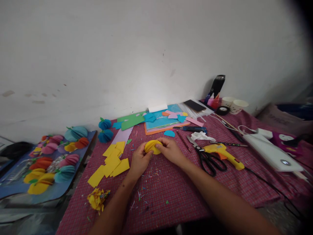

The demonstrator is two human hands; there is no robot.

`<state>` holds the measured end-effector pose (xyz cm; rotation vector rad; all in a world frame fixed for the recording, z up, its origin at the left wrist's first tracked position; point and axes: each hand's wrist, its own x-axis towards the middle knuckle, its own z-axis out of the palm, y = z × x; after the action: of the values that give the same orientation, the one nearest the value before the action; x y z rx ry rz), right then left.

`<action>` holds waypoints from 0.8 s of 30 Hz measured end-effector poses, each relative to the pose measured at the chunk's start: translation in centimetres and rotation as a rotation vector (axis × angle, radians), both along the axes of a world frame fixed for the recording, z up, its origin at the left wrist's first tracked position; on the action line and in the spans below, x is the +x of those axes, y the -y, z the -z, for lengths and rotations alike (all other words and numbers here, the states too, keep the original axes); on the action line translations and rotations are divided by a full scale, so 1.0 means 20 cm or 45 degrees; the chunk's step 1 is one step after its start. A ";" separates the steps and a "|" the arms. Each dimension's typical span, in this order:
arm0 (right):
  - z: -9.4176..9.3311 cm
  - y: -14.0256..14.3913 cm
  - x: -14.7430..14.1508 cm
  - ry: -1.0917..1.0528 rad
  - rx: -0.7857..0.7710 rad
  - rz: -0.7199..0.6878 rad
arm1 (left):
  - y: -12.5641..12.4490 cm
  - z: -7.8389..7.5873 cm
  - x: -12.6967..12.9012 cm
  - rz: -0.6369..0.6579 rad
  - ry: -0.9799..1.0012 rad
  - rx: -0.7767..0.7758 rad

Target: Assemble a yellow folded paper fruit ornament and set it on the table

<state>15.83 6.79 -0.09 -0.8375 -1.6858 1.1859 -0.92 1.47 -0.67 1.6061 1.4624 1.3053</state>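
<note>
From the head view, both hands meet in the middle of the red checked cloth (171, 192). The yellow paper ball (153, 146) sits right between them, its long side lying left to right. The left hand (140, 160) pinches its left end and the right hand (171, 150) pinches its right end. Both hands touch it the same. Yellow paper squares (111, 162) lie just to the left; the scissors (207, 157) lie off to the right.

scissors (207, 156) left of glue gun (223, 152)
</note>
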 end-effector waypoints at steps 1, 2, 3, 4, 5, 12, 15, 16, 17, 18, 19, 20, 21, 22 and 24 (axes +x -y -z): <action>0.01 0.00 0.00 -0.006 -0.013 -0.003 | 0.00 0.00 0.00 0.004 -0.003 0.015; 0.02 -0.01 -0.01 -0.010 -0.030 -0.002 | 0.00 0.00 0.00 0.024 0.011 0.027; 0.03 -0.01 -0.01 -0.012 -0.043 0.000 | 0.00 0.00 0.01 0.056 0.045 0.033; 0.05 -0.02 -0.01 -0.013 -0.047 0.012 | 0.00 0.00 0.01 0.098 0.091 0.032; 0.06 -0.02 -0.02 -0.009 -0.042 0.027 | 0.00 0.00 0.01 0.142 0.143 0.024; 0.07 -0.03 -0.01 0.053 0.059 0.102 | 0.02 -0.01 0.01 0.219 0.200 0.003; 0.06 -0.02 -0.01 0.054 0.071 0.092 | 0.02 -0.02 0.01 0.216 0.172 0.024; 0.06 -0.02 -0.01 0.050 0.071 0.094 | 0.02 -0.02 0.00 0.215 0.171 0.026; 0.06 -0.02 -0.01 0.047 0.071 0.096 | 0.02 -0.02 0.00 0.217 0.173 0.025; 0.06 -0.02 -0.01 0.044 0.069 0.098 | 0.02 -0.03 0.00 0.220 0.179 0.023; 0.06 -0.02 -0.01 0.044 0.068 0.098 | 0.02 -0.03 0.00 0.223 0.184 0.020; 0.06 -0.02 -0.01 0.045 0.069 0.098 | 0.02 -0.03 0.00 0.226 0.189 0.018; 0.07 -0.03 -0.01 0.049 0.073 0.098 | 0.02 -0.03 0.00 0.230 0.193 0.015; 0.07 -0.03 -0.01 0.052 0.078 0.094 | 0.03 -0.03 0.01 0.234 0.197 0.013; 0.07 -0.03 -0.01 0.048 0.086 0.095 | 0.03 -0.03 0.01 0.235 0.203 0.010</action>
<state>15.58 7.31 -1.40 -0.8780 -1.7003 1.0629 -0.78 0.93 -0.08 1.5629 1.1856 1.3012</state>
